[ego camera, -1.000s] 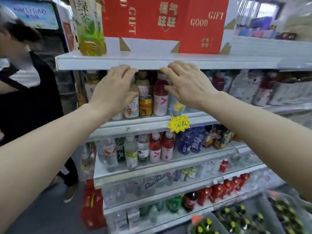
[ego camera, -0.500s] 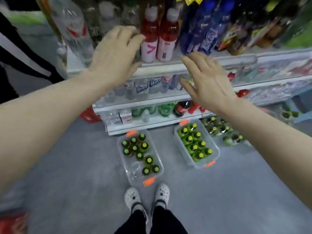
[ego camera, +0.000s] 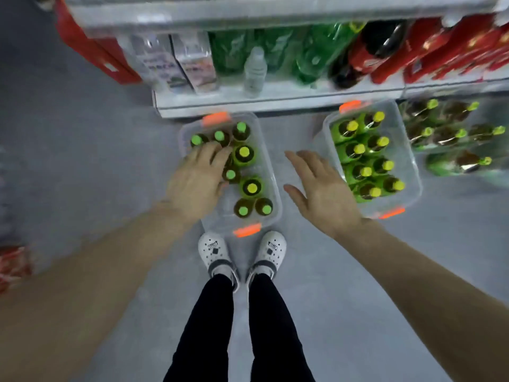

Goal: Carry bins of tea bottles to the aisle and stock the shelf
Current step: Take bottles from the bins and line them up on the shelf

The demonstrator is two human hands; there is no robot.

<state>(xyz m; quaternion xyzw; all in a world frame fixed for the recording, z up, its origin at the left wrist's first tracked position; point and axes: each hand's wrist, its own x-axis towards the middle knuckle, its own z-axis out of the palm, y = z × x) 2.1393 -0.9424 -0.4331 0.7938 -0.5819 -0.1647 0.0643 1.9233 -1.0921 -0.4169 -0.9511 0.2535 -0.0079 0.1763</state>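
Two clear plastic bins with orange latches stand on the grey floor before the shelf. The left bin (ego camera: 271,177), just ahead of my shoes, holds several green-capped tea bottles (ego camera: 244,155) and has gaps. The right bin (ego camera: 413,172) is packed with yellow-capped tea bottles (ego camera: 359,148). My left hand (ego camera: 197,180) hovers open over the left bin's left side, fingers spread above the caps, and hides some bottles. My right hand (ego camera: 322,188) is open, palm down, over the floor between the two bins. Neither hand holds anything.
The bottom shelf (ego camera: 275,99) carries water packs, a small water bottle (ego camera: 254,70), green soda bottles and red packs. Shrink-wrapped tea bottles (ego camera: 446,133) lie on the floor at right. A red carton (ego camera: 96,51) stands at the shelf's left end. My white clogs (ego camera: 214,255) touch the left bin.
My view has swung from the upper shelves down to the floor. Both hands have dropped from shelf height to just above the bins, still open and holding nothing.
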